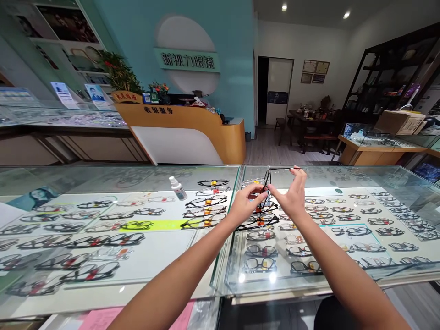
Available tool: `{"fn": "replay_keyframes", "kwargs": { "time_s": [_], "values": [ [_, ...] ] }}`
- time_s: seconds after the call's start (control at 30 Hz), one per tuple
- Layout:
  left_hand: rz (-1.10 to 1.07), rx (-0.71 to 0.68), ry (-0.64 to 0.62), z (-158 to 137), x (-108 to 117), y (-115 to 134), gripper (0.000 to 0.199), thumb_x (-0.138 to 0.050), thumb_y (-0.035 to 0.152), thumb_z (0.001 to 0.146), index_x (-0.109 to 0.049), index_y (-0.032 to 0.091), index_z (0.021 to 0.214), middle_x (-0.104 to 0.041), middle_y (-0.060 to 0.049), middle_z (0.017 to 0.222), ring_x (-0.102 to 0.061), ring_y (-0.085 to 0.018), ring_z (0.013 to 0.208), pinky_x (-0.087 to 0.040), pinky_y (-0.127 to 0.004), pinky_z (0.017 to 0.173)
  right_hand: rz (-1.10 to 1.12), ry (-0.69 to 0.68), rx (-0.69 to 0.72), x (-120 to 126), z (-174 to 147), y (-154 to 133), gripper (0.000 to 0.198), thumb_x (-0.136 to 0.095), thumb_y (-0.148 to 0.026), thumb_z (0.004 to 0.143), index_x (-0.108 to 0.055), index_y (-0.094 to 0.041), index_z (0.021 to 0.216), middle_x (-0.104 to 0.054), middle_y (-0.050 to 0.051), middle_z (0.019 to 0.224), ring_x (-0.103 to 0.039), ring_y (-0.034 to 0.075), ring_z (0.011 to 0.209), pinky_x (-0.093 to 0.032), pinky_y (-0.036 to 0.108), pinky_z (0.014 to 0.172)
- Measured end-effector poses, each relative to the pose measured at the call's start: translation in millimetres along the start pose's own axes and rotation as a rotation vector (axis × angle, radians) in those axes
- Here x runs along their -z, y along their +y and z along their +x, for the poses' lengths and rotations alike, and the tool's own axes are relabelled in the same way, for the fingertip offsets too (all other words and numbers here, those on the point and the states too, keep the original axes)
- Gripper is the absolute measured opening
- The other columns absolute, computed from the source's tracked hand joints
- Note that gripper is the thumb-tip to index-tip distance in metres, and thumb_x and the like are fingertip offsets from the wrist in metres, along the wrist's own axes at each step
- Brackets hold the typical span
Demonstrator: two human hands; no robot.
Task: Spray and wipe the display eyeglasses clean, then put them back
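Observation:
A pair of dark-framed eyeglasses (267,178) is held up on edge between my hands, above the glass counter top. My left hand (248,200) pinches the front of the frame between thumb and fingers. On the other side, my right hand (291,195) has its thumb against the frame and its fingertips at the thin temple, which stretches out to the right. Black glasses with yellow tags (259,222) lie just beneath my hands. To the left, more glasses (206,200) form a column on the counter, close to a small white spray bottle (178,189).
Two glass display cases meet at a seam left of my hands; the left case (172,263) and right case (237,275) contain rows of glasses. Beyond stands an orange and white cashier desk (232,137). A cardboard box (400,122) sits on another case at right.

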State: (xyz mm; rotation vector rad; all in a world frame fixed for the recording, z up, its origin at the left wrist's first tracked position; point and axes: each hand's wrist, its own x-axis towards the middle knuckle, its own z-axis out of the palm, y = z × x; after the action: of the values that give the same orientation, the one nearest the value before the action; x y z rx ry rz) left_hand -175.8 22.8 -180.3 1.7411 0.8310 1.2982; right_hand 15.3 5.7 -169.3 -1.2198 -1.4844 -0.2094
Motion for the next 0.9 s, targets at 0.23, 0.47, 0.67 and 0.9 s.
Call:
{"fn": "replay_keyframes", "kwargs": {
  "time_s": [0.23,0.47,0.67,0.9],
  "values": [
    [-0.02,0.015,0.007,-2,-2,2,0.031,-0.084,0.046,0.084,-0.077,0.021,0.1,-0.079,-0.01,0.105,-0.076,-0.025,0.101,-0.064,-0.034,0.081,-0.014,-0.025,0.032,0,0,1,0.067,-0.07,-0.04,0.089,-0.038,-0.022,0.144,-0.047,0.022,0.146,-0.047,0.038,0.144,-0.041,0.063,0.121],
    [-0.087,0.029,0.093,2,2,2,0.035,-0.085,0.048,0.082,-0.075,0.02,0.101,-0.077,-0.01,0.106,-0.074,-0.024,0.104,-0.063,-0.032,0.081,-0.075,-0.076,0.052,1,3,3,0.061,-0.057,-0.023,0.087,-0.044,-0.019,0.147,-0.056,0.02,0.144,-0.052,0.037,0.137,-0.042,0.061,0.118],
    [-0.109,-0.029,0.22,10,7,3,0.037,-0.085,0.05,0.082,-0.072,0.02,0.099,-0.077,-0.009,0.103,-0.074,-0.022,0.098,-0.063,-0.034,0.085,-0.092,-0.144,0.0,0,2,5,0.058,-0.056,-0.019,0.082,-0.052,-0.019,0.14,-0.058,0.02,0.143,-0.052,0.037,0.133,-0.044,0.059,0.113],
    [-0.099,-0.039,0.258,12,10,2,0.038,-0.085,0.051,0.082,-0.072,0.02,0.1,-0.074,-0.01,0.109,-0.073,-0.023,0.105,-0.063,-0.032,0.082,-0.03,-0.263,0.008,1,-2,-2,0.05,-0.06,-0.023,0.085,-0.059,-0.02,0.135,-0.063,0.017,0.139,-0.055,0.036,0.131,-0.047,0.056,0.112]
  ]
}}
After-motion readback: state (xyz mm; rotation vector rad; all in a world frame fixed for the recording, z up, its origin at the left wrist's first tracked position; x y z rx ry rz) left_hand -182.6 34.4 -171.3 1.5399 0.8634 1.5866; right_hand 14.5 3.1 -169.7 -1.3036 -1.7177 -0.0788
